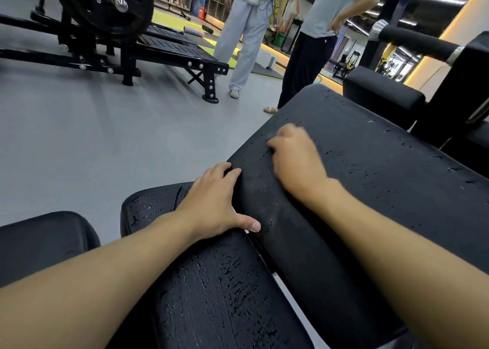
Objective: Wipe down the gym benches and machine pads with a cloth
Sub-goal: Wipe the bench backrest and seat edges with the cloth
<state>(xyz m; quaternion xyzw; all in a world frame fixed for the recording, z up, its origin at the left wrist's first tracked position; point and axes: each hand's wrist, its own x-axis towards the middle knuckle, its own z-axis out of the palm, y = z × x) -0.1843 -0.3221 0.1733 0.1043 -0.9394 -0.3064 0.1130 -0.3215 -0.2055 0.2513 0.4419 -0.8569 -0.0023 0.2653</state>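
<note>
A black bench fills the lower frame. Its long back pad [370, 168] slopes up to the right, and its cracked seat pad [217, 290] lies below it across a narrow gap. My left hand [217, 203] rests flat on the back pad's lower left edge, with straight fingers and the thumb by the gap. My right hand [293, 158] lies on the middle of the back pad, blurred, with its fingers curled. Only a faint grey bit of the cloth [271, 138] shows at the fingertips; the rest is hidden under the hand.
Another black pad [45, 243] sits at the lower left. A plate-loaded machine [111, 12] with a black frame stands at the back left on the grey floor. Two people [248, 31] stand just beyond the bench's far end. An arm pad [381, 94] and roller [420, 41] are at the right.
</note>
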